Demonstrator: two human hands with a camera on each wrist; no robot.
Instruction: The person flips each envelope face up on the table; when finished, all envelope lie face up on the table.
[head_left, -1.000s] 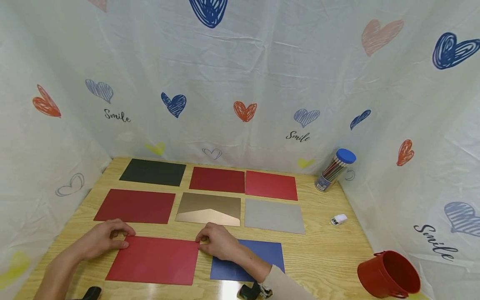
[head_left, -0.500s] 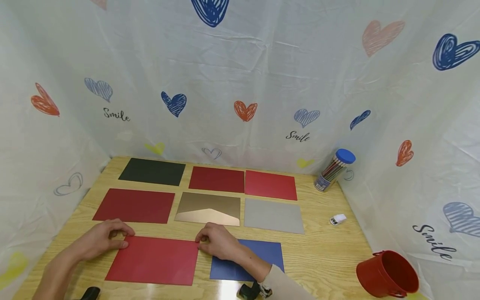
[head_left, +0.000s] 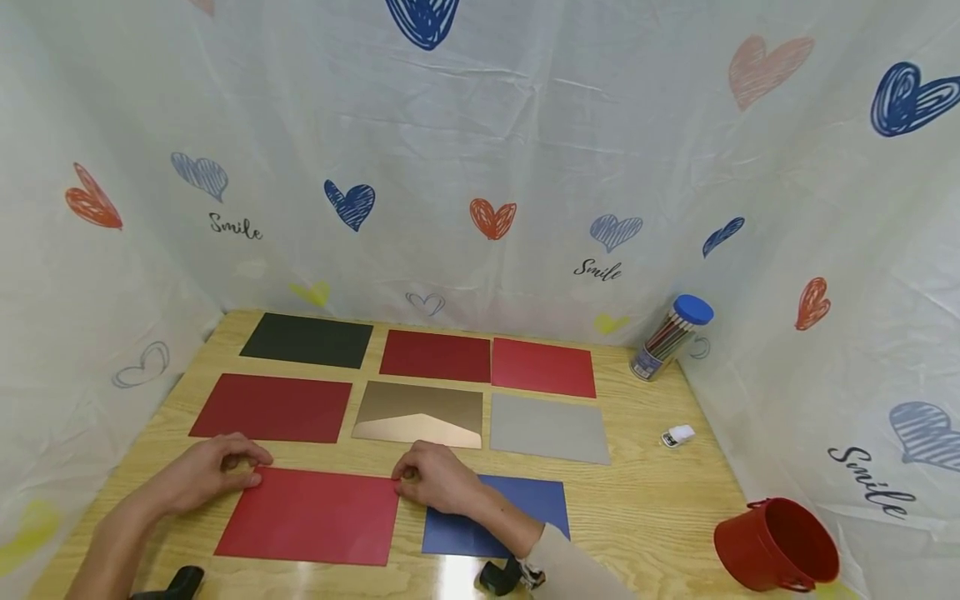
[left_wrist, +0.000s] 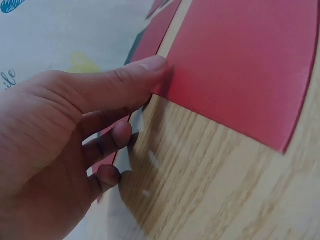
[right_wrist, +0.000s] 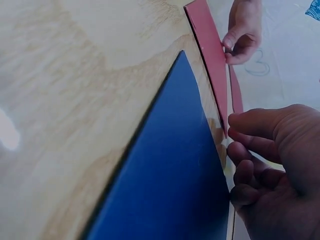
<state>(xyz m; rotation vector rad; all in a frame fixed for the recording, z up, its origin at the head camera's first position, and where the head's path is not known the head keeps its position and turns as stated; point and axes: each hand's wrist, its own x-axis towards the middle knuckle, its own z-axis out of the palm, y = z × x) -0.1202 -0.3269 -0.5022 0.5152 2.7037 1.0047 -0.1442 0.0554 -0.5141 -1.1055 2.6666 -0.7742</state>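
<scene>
A bright red rectangular sheet of card (head_left: 311,521) lies at the front left of the wooden table. My left hand (head_left: 202,477) pinches its far left corner. In the left wrist view the thumb (left_wrist: 150,64) lies over that corner, while the other fingers curl below. At the far right corner, my right hand (head_left: 438,479) holds the same card between thumb and index finger. A blue card (head_left: 528,508) lies partly hidden under the right forearm. The right wrist view shows the blue card (right_wrist: 165,165) close beside the curled fingers of the right hand (right_wrist: 285,155).
Behind lie dark red (head_left: 273,408), gold (head_left: 420,400) and grey cards (head_left: 551,427). Farther back are black (head_left: 307,340), dark red (head_left: 435,356) and red cards (head_left: 543,367). A blue-lidded pencil jar (head_left: 667,342), a small white bottle (head_left: 678,435) and a red bucket (head_left: 742,550) stand right.
The head view has shifted very slightly. Both hands keep their hold on the red card, which stays in place on the table.
</scene>
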